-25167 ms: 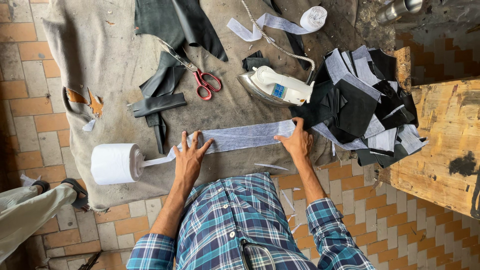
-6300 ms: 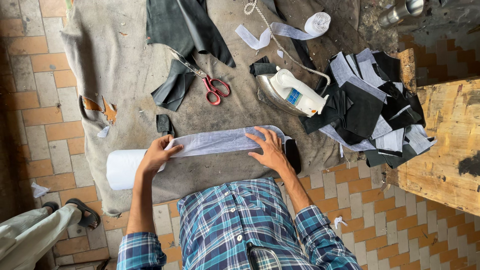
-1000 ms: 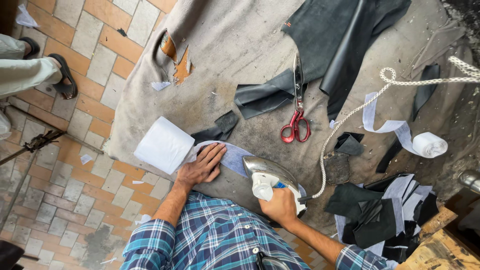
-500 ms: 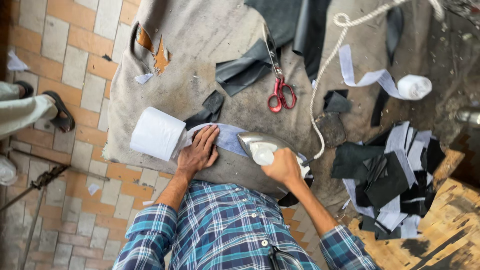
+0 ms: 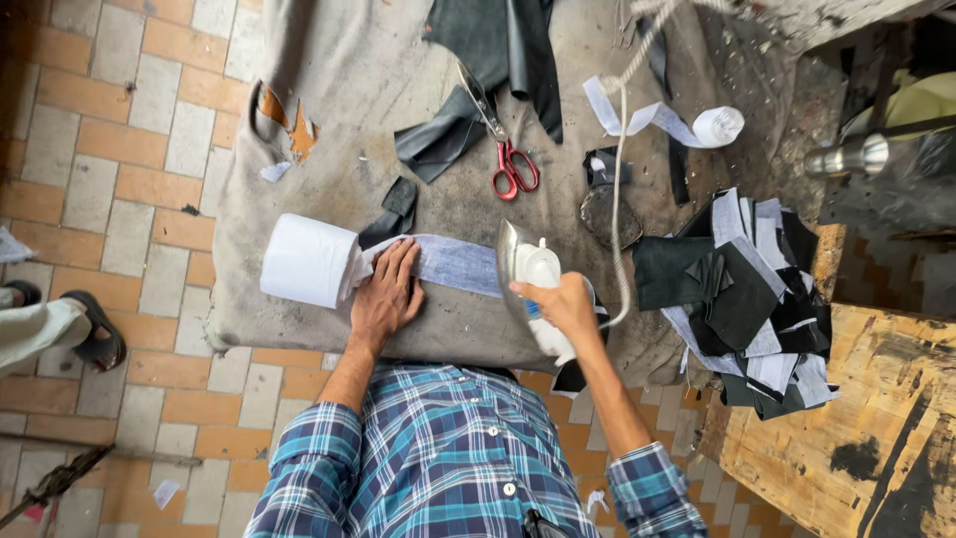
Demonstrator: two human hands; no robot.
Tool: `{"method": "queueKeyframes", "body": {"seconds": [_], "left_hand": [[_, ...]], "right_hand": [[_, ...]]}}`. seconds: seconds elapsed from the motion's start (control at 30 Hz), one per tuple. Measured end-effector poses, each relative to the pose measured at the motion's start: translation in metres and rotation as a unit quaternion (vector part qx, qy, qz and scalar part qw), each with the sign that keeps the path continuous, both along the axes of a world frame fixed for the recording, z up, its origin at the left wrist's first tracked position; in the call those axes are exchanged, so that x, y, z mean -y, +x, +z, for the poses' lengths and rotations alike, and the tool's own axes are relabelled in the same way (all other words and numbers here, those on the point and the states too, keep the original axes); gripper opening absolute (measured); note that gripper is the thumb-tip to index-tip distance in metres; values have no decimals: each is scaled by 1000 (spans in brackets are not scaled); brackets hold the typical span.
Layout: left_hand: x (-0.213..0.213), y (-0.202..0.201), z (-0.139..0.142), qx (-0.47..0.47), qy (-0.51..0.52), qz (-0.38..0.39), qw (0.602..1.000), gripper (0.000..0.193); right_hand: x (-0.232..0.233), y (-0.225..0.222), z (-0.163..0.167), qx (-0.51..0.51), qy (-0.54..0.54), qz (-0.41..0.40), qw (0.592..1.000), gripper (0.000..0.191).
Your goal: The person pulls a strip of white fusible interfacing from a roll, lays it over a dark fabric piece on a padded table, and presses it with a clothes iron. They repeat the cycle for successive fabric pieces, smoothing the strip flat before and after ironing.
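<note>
On grey cloth (image 5: pixel 339 120), fingers (image 5: pixel 400 261) flatten pale strip (image 5: pixel 458 264).

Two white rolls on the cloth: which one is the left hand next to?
The big, thick roll at the near left edge; the left hand presses its unrolled strip. The small roll lies far off, top right, past the scissors.

1. The iron (image 5: pixel 533 284) had a shiny metal soleplate and glossy white plastic body.
2. The strip (image 5: pixel 453 264) looked matt, woven cloth.
3. The table cover (image 5: pixel 349 100), upper centre, was rough, stained fabric.
4. The bench (image 5: pixel 846 428), lower right, was raw wood.
</note>
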State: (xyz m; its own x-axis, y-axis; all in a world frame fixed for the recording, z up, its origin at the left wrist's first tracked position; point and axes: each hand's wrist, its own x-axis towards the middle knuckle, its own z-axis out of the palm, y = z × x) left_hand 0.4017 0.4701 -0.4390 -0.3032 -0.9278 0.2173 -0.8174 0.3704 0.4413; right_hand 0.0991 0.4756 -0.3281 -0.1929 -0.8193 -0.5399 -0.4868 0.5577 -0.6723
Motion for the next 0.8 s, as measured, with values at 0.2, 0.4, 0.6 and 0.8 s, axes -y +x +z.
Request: {"method": "queueKeyframes", "body": {"seconds": [0.2,0.4,0.6,0.8], "left_hand": [[1,6,3,-18,1,-15,1000,64],[6,14,0,-53,41,-35,997,69],[16,17,-12,-55,83,-50,994,70],[19,11,-30,-23,117,-69,991,75]], "right_hand": [[5,84,-5,192,20,-174,966,38],[19,129,-29,142,29,-208,967,41],[32,136,-41,46,57,-209,975,42],[29,138,-40,43,28,-192,980,41]]}}
